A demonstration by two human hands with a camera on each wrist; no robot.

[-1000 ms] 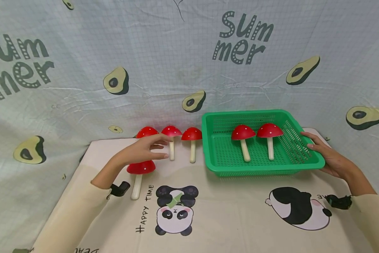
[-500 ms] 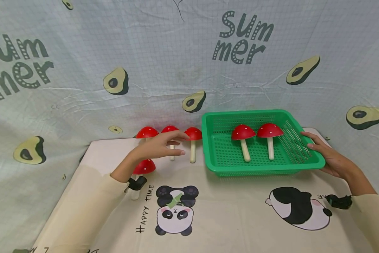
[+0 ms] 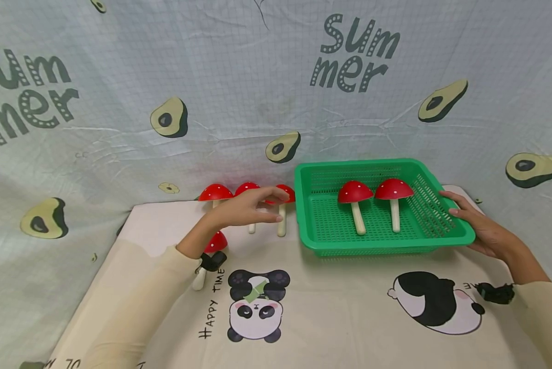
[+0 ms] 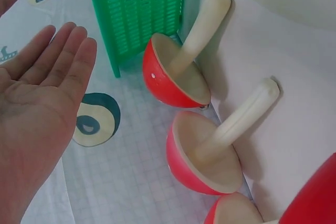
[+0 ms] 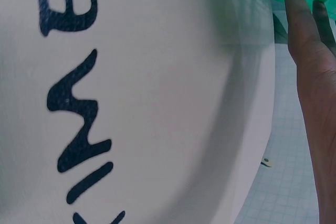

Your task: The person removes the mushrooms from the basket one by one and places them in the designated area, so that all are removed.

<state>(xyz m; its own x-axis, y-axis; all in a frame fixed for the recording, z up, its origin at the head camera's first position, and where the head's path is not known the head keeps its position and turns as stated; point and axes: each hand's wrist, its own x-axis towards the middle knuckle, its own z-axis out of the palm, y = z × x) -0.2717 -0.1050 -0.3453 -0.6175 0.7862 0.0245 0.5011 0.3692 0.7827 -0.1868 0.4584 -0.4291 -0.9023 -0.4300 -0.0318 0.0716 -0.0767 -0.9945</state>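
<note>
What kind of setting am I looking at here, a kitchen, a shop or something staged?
Most likely a staged tabletop set, not a real kitchen: a printed avocado backdrop cloth hangs behind, a panda-print mat covers the table, and the toy mushrooms and green basket look like props.

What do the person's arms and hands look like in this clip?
Both arms wear long cream sleeves, the left sleeve and the right sleeve. A small black device is strapped at each wrist, the left wrist device and the right wrist device. Both hands are bare, with no gloves.
</note>
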